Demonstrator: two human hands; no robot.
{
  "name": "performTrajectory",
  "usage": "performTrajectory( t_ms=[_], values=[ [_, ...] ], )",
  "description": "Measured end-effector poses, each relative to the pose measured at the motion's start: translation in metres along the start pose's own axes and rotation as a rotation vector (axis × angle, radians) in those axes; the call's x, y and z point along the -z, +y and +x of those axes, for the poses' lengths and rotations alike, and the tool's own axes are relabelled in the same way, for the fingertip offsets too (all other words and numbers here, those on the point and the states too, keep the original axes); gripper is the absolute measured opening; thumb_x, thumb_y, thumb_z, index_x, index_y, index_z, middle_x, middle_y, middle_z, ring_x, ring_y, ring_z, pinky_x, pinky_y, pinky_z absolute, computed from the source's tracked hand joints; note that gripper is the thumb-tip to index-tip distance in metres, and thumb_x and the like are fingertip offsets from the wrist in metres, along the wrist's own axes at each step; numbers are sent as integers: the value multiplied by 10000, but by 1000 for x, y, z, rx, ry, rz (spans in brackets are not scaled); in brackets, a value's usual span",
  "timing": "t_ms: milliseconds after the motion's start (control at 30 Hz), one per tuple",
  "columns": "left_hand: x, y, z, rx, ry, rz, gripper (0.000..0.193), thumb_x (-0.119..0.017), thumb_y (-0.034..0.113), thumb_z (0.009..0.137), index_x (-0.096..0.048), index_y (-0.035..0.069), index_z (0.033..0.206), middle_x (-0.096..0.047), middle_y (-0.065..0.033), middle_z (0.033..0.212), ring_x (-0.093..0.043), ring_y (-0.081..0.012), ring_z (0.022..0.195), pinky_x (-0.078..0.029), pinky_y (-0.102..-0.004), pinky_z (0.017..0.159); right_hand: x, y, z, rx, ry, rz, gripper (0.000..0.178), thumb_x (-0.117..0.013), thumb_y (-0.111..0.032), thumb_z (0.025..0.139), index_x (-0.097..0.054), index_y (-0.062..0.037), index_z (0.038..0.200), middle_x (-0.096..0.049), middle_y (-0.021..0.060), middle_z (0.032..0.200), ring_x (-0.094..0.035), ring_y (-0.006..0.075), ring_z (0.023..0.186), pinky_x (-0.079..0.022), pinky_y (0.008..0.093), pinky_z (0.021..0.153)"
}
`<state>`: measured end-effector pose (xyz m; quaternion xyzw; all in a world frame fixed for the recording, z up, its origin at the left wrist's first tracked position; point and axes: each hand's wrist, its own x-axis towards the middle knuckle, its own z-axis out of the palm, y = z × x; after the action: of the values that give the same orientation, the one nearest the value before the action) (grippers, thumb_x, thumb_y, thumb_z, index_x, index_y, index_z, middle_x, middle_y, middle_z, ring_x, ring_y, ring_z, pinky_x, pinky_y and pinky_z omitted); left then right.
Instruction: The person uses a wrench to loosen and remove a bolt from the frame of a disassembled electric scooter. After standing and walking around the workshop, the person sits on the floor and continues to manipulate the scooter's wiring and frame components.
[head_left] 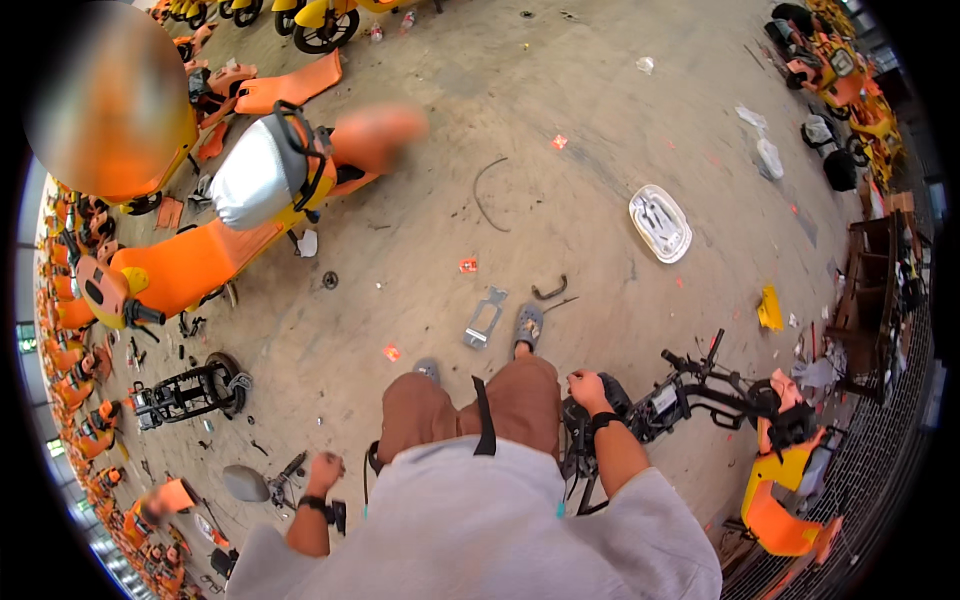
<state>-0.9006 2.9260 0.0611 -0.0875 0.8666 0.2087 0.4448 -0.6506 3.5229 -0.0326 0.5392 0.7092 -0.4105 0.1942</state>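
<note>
My left hand (326, 472) hangs low at my left side, its fingers loosely curled around nothing that I can see. Nearest to it, on the floor, are a grey oval seat (245, 483) and some black metal parts (288, 472). By my right thigh, my right hand (587, 388) is curled into a loose fist with nothing visible in it. Just beside and below that hand stands a stripped black scooter frame (660, 402); whether they touch I cannot tell. Ahead of my feet lie a grey metal plate (484, 318) and a bent black pipe (550, 290).
An orange scooter (200, 262) with a silver-covered seat stands ahead on the left. A bare black frame with a wheel (190, 393) lies nearer. A white tray of tools (661, 222) sits ahead right. Dark shelving (868, 300) and a yellow-orange body shell (785, 500) are at the right.
</note>
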Motion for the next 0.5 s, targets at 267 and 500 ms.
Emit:
performTrajectory(
  t_ms=[267, 500],
  values=[
    [-47, 167, -48, 87, -105, -33, 196, -557, 132, 871, -595, -61, 859, -672, -154, 716, -663, -202, 640, -520, -293, 600, -19, 17, 204, -86, -126, -138, 280, -538, -230, 817, -677, -56, 987, -671, 184, 931, -627, 360, 901, -502, 428, 804],
    [-132, 274, -1, 120, -147, -17, 135, -545, 73, 891, -579, -57, 889, -665, -120, 742, -658, -159, 712, -513, -276, 671, -107, 39, 363, -37, -123, -320, 229, -567, -213, 813, -672, -49, 932, -665, 198, 920, -627, 380, 879, -509, 440, 775]
  ],
)
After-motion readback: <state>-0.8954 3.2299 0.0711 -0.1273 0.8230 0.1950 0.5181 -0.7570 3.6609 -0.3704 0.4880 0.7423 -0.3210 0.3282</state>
